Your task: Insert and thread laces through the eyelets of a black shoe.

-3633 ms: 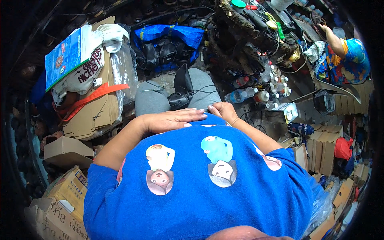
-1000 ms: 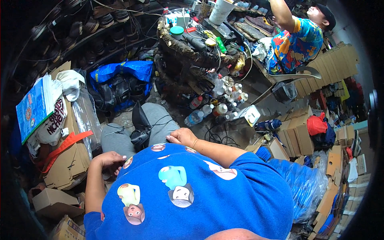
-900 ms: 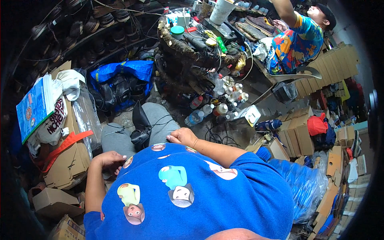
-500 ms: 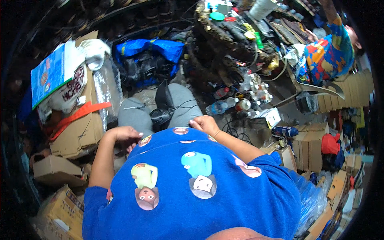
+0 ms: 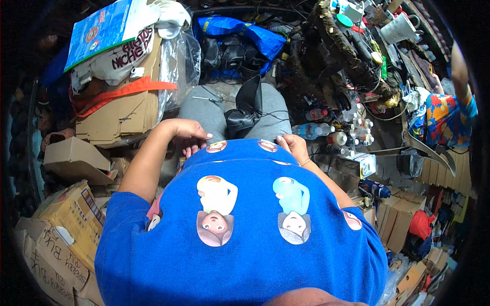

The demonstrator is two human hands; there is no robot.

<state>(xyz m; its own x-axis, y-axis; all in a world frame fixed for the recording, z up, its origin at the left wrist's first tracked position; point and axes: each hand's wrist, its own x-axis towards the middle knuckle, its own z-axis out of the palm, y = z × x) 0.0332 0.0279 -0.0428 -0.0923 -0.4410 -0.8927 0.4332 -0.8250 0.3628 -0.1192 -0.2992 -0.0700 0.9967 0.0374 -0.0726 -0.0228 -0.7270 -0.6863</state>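
My left hand (image 5: pixel 189 133) is at the left edge of the blue shirt (image 5: pixel 240 153) over my lap, its fingers curled and closed on the hem. On the other side my right hand (image 5: pixel 294 146) pinches the shirt's hem, a thin band round its wrist. Between my grey-trousered thighs rests a black shoe-like piece (image 5: pixel 241 121) with a tall pointed flap; its exact kind is unclear. Dark thread trails from it over my right thigh. A thin light-coloured tool (image 5: pixel 205 98) lies across my left thigh, apart from both hands.
Stacked cardboard (image 5: pixel 117 117) with a red strap stands left. A blue bag (image 5: pixel 265 41) of black shoes lies ahead. Several bottles (image 5: pixel 311 131) stand right, below a cluttered bench (image 5: pixel 352 56). Another person in a colourful shirt (image 5: pixel 446 117) is at far right.
The view has shifted, so my lap and the surroundings appear farther right and higher. Both hands stay at the shirt's hem. The other person's arm appears lower.
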